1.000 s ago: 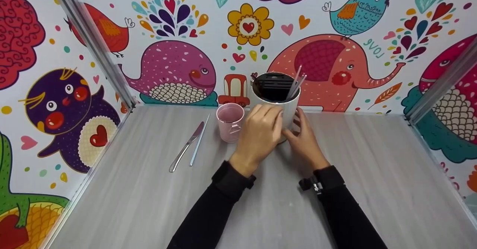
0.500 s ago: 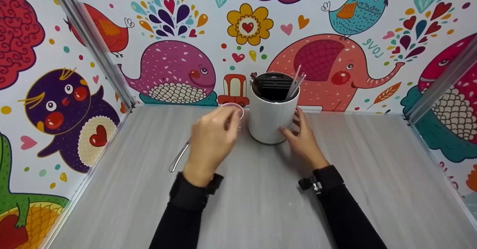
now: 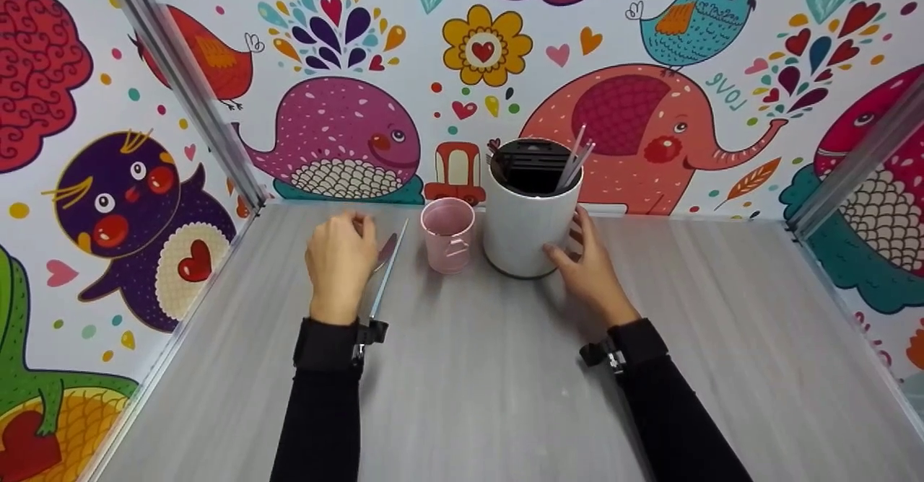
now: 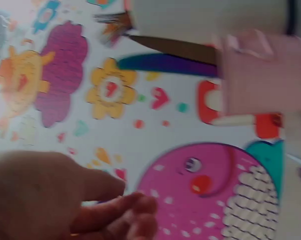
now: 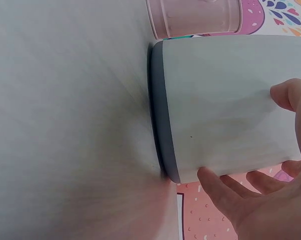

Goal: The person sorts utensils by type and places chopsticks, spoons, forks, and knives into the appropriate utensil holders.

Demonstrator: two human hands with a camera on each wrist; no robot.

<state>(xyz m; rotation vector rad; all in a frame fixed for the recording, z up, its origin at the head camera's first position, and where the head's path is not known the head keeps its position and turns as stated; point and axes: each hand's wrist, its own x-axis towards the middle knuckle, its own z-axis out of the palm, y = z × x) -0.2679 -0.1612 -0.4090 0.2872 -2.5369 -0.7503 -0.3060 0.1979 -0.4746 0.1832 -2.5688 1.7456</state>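
Our right hand's (image 3: 593, 274) fingers (image 5: 218, 186) lie straight against the white cylindrical utensil holder (image 3: 525, 231) on the grey tabletop (image 3: 476, 395). Our left hand (image 3: 339, 262), loosely open, has left it and now hovers over the silver table knife (image 3: 388, 245) beside the pink plastic cup (image 3: 447, 235).

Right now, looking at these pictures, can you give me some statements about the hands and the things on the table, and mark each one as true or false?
1. The right hand touches the side of the white holder. True.
2. The pink cup lies on its side. False: it stands upright, left of the white holder.
3. The left hand is over the knife on the table. True.
4. The white holder is empty. False: thin sticks and a dark insert show at its top.
5. The left hand grips the pink cup. False: the hand is apart from it, further left.
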